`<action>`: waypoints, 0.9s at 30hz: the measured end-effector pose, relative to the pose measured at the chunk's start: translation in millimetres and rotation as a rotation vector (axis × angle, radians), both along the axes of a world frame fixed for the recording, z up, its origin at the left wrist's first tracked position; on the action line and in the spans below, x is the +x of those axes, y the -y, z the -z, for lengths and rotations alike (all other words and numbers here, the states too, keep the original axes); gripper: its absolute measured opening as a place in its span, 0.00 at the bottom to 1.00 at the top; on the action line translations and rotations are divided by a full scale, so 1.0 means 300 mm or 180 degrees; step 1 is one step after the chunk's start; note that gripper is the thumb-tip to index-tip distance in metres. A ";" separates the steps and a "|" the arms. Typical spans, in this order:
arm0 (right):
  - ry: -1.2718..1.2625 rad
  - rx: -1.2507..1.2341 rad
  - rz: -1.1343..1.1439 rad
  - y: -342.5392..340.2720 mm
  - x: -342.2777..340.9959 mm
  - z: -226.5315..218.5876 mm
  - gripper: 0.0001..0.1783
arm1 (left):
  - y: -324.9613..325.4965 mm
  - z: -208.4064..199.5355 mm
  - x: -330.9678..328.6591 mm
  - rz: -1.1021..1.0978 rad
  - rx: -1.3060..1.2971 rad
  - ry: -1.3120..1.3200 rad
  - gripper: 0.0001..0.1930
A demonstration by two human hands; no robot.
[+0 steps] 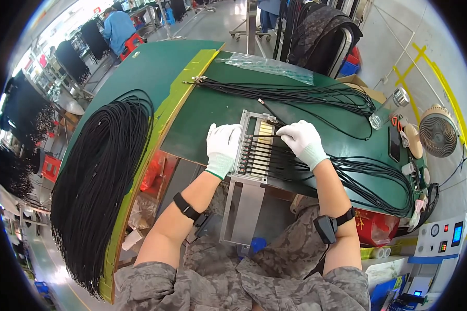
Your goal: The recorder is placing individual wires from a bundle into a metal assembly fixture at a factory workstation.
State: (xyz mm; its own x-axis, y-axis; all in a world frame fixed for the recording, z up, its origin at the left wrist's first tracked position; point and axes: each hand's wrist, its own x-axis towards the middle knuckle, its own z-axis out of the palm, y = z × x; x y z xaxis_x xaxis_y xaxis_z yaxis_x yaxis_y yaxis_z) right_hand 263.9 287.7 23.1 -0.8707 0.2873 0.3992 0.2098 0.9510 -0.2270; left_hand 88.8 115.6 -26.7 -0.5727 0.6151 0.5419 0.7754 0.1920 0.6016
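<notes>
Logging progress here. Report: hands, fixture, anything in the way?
Left hand at left edge of metal fixture. Right hand at a black cable, grip unclear. Fixture holds a row of cable ends. Loose cable bundle beyond, clear of both hands.

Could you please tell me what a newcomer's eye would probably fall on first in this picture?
Probably the huge bundle of black cables spread over the left part of the green table. Next would come the white-gloved left hand and right hand, on either side of the slotted metal fixture near the centre. The round fan at the far right also stands out.
</notes>
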 end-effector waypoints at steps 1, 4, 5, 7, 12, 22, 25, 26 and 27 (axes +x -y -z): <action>0.0011 0.0016 -0.0002 0.002 -0.002 0.001 0.05 | 0.003 0.000 -0.001 -0.0008 0.0053 -0.0034 0.09; 0.0022 0.0002 -0.0032 0.007 -0.003 0.004 0.05 | 0.005 -0.008 -0.002 0.0096 0.0040 0.0018 0.09; 0.0013 -0.0032 -0.0069 0.010 -0.005 0.005 0.05 | 0.006 -0.012 -0.004 0.0198 -0.0030 0.0095 0.09; 0.0004 -0.0066 -0.0103 0.012 -0.009 0.009 0.05 | 0.004 -0.027 0.002 0.0304 -0.0100 0.0172 0.10; 0.0070 -0.0117 0.0081 0.002 -0.011 0.014 0.06 | -0.017 -0.043 0.029 0.0799 -0.0424 -0.0861 0.13; 0.0244 -0.0226 0.1258 -0.132 -0.014 0.059 0.12 | -0.055 -0.028 0.021 0.1313 -0.0719 -0.0504 0.12; -0.0279 -0.0083 0.1181 -0.145 0.008 0.056 0.11 | -0.060 -0.044 0.032 0.1404 -0.0677 -0.0543 0.11; -0.0539 -0.0010 0.1139 -0.145 0.015 0.054 0.10 | -0.063 -0.049 0.037 0.1450 -0.0655 -0.0563 0.11; -0.0562 0.0007 0.1101 -0.117 0.008 0.024 0.10 | -0.057 -0.044 0.027 0.1410 -0.0640 -0.0583 0.11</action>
